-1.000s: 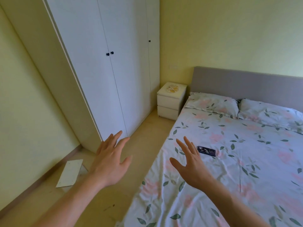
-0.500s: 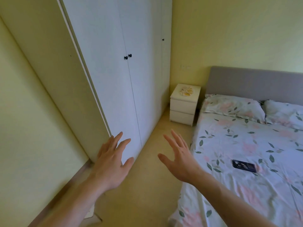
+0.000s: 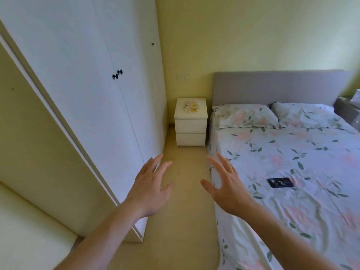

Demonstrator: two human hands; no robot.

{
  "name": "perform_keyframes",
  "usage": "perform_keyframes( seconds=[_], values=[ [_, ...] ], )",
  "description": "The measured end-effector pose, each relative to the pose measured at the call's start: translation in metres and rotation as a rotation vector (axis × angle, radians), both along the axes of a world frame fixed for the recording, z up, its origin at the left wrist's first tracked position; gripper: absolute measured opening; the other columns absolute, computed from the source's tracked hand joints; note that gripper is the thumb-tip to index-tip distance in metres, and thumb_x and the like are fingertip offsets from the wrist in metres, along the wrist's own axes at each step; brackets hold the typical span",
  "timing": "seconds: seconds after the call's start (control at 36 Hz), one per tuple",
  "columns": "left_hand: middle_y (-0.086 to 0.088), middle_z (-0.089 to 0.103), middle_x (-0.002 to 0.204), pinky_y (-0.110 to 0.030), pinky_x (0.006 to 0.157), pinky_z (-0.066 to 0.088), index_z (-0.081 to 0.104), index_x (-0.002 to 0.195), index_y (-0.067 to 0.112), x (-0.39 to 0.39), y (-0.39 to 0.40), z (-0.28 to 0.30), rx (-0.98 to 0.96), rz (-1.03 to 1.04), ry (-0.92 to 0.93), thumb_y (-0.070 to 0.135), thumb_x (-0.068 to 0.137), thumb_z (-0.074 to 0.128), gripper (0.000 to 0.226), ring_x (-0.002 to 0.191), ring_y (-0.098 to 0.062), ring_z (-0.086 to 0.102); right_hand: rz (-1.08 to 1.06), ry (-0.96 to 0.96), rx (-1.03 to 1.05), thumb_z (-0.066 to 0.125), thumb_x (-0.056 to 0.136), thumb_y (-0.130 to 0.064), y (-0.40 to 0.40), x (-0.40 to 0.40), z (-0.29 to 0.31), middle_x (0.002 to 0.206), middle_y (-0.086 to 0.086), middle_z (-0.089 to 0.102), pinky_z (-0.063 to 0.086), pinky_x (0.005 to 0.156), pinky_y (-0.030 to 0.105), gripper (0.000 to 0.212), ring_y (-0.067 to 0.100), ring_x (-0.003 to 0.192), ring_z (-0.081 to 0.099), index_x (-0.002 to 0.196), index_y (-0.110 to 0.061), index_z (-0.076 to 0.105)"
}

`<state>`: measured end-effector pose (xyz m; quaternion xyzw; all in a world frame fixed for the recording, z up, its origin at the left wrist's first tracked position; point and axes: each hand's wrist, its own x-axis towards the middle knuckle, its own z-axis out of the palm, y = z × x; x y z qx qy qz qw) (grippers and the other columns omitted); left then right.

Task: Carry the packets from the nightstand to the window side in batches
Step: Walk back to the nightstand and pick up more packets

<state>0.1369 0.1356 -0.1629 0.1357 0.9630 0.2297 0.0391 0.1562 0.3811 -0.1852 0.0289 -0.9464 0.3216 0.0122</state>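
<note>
Both hands are hanging out in front with nothing in them. The left hand [image 3: 150, 189] is hovering over the floor [image 3: 181, 221] strip next to the white wardrobe [image 3: 93, 98], fingers [image 3: 155, 162] spread and pretty much straight. The right hand [image 3: 227, 189] is doing the same thing just over the left edge of the bed [image 3: 292, 191], fingers splayed, thumb sticking out toward the other hand. The two hands are sitting near each other but not touching.

The packets [image 3: 191, 107] are lying in a small loose pile on top of the white nightstand [image 3: 191, 127], toward its back half, well apart from both hands. They're looking pale and yellowish, but they're too small to count. The nightstand is standing at the far end of the aisle, squeezed between the wardrobe and the grey headboard [image 3: 276, 86], with two drawer fronts facing this way.

On the bed, a floral sheet is covering everything, two matching pillows [image 3: 245, 115] are lying side by side against the headboard, and a dark phone [image 3: 280, 182] is resting flat on the sheet, near the right hand but not touching it. A pair of black knobs [image 3: 117, 74] is sitting on the wardrobe doors.
</note>
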Motion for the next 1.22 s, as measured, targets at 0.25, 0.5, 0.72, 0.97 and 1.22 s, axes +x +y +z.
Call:
perform_keyframes(
  seconds=[0.25,0.5,0.72,0.97,1.22],
  values=[
    [0.018,0.002,0.165,-0.04,0.125,0.016,0.027,0.153,0.038,-0.175,0.026,-0.004,0.026,-0.125,0.001,0.048,0.099,0.048,0.059,0.152,-0.007,0.0,-0.135,-0.049,-0.002,0.052,0.096,-0.057,0.033,-0.128,-0.011,0.167,-0.017,-0.008,0.015,0.126,0.047,0.075,0.013,0.156,-0.007,0.157,-0.044,0.012],
    [0.017,0.007,0.164,-0.042,0.124,0.022,0.03,0.151,0.039,-0.37,0.05,-0.006,0.07,-0.072,-0.022,0.05,0.099,0.049,0.057,0.152,-0.009,0.006,-0.112,-0.057,0.027,0.053,0.098,-0.053,0.063,-0.327,0.005,0.167,-0.019,-0.009,0.014,0.125,0.044,0.072,0.011,0.155,-0.007,0.158,-0.04,0.015],
    [0.016,0.012,0.164,-0.042,0.123,0.024,0.034,0.15,0.036,-0.515,0.046,-0.021,0.087,0.003,-0.058,0.048,0.099,0.05,0.056,0.151,-0.011,0.012,-0.064,-0.05,-0.005,0.053,0.096,-0.057,0.068,-0.487,-0.008,0.167,-0.019,-0.003,0.016,0.126,0.043,0.073,0.011,0.155,-0.002,0.157,-0.043,0.016],
    [0.014,0.015,0.164,-0.042,0.122,0.024,0.036,0.15,0.035,-0.702,0.061,-0.063,0.14,0.02,-0.116,0.047,0.099,0.052,0.055,0.152,-0.013,0.014,-0.099,-0.103,-0.004,0.056,0.095,-0.057,0.084,-0.658,-0.032,0.166,-0.02,-0.002,0.019,0.125,0.041,0.073,0.01,0.155,0.002,0.156,-0.044,0.018],
    [0.01,0.019,0.163,-0.04,0.121,0.027,0.038,0.15,0.029,-0.889,0.103,-0.091,0.046,-0.057,-0.217,0.043,0.098,0.054,0.056,0.15,-0.018,0.021,-0.215,-0.183,-0.038,0.057,0.096,-0.054,0.124,-0.8,-0.051,0.166,-0.021,0.001,0.023,0.124,0.038,0.071,0.012,0.154,0.011,0.156,-0.039,0.022]
  ],
)
